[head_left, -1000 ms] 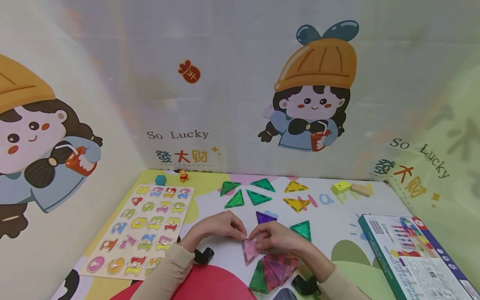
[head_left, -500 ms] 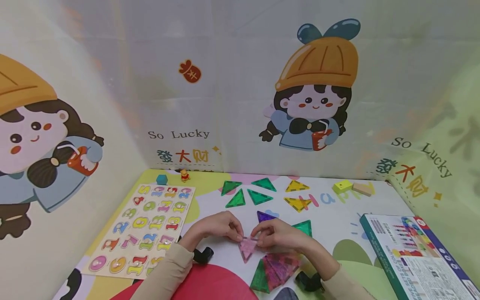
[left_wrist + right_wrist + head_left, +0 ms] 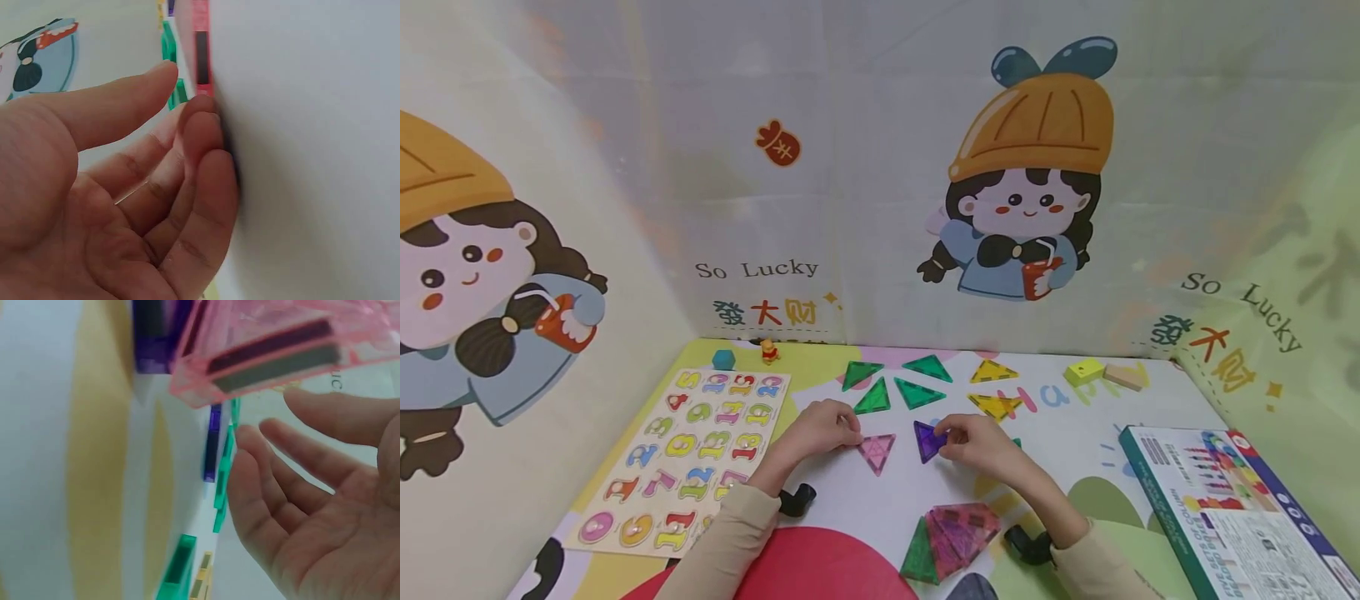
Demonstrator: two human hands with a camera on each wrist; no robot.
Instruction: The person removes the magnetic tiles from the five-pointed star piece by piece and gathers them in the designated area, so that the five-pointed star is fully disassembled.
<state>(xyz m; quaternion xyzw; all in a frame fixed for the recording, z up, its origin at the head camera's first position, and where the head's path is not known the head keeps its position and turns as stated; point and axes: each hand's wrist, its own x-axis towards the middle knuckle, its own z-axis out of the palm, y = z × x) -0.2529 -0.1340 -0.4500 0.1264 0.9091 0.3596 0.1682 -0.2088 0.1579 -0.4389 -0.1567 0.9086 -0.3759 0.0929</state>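
A pink triangle tile (image 3: 876, 451) lies flat on the mat (image 3: 1075, 433). The straight fingertips of my left hand (image 3: 850, 429) touch its left corner. In the left wrist view the left hand (image 3: 187, 125) rests its fingers on the mat with the thumb free, and the pink tile's edge (image 3: 200, 44) shows just beyond them. My right hand (image 3: 951, 437) touches the purple triangle tile (image 3: 928, 439) at its right side. In the right wrist view the right hand (image 3: 269, 437) is relaxed and holds nothing, with the purple tile (image 3: 212, 447) by its fingertips.
A stack of pink and green tiles (image 3: 951, 533) lies near my body. Several green triangles (image 3: 872, 398) and two yellow triangles (image 3: 992, 406) lie farther out. A number puzzle board (image 3: 688, 454) is on the left, a box (image 3: 1225, 508) on the right, small blocks (image 3: 1082, 372) at the back.
Both hands moved away from my body. The pink triangle went from beside the stack to farther out on the mat. My right hand let go of it and reached the purple triangle.
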